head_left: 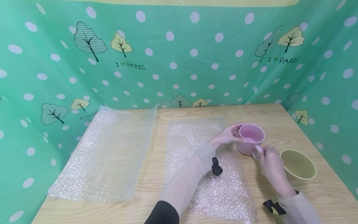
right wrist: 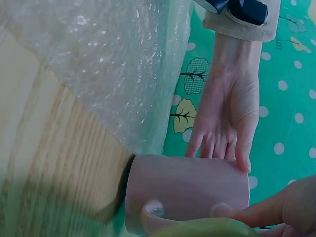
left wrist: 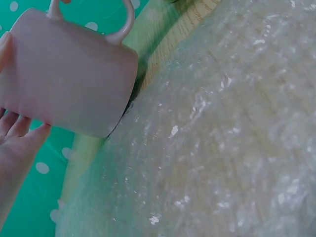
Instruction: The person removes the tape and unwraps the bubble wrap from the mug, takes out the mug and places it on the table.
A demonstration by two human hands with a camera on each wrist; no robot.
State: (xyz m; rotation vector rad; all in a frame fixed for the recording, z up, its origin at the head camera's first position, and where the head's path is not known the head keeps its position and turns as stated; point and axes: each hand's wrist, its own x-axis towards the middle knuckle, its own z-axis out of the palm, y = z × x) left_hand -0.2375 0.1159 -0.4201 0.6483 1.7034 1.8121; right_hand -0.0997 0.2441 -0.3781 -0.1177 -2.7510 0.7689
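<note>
A pink mug [head_left: 250, 138] is upright at the right edge of a bubble wrap sheet [head_left: 207, 174] on the wooden table [head_left: 279, 115]. My left hand [head_left: 227, 137] lies against the mug's left side with its fingers [right wrist: 217, 143] nearly straight. My right hand [head_left: 270, 166] pinches the mug's handle [head_left: 257, 152] from the near right. The left wrist view shows the mug [left wrist: 64, 74] close up, with the left hand's fingers [left wrist: 19, 131] beneath it and bubble wrap [left wrist: 222, 138] beside it. In the right wrist view the mug [right wrist: 187, 187] has a dark shadow at its base; whether it rests on the table is unclear.
A yellow-green cup [head_left: 298, 163] stands just right of my right hand, near the table's right edge. A second, larger bubble wrap sheet [head_left: 109, 155] lies on the left, overhanging the table's left side. Green dotted cloth [head_left: 179, 62] walls in the table behind and on both sides.
</note>
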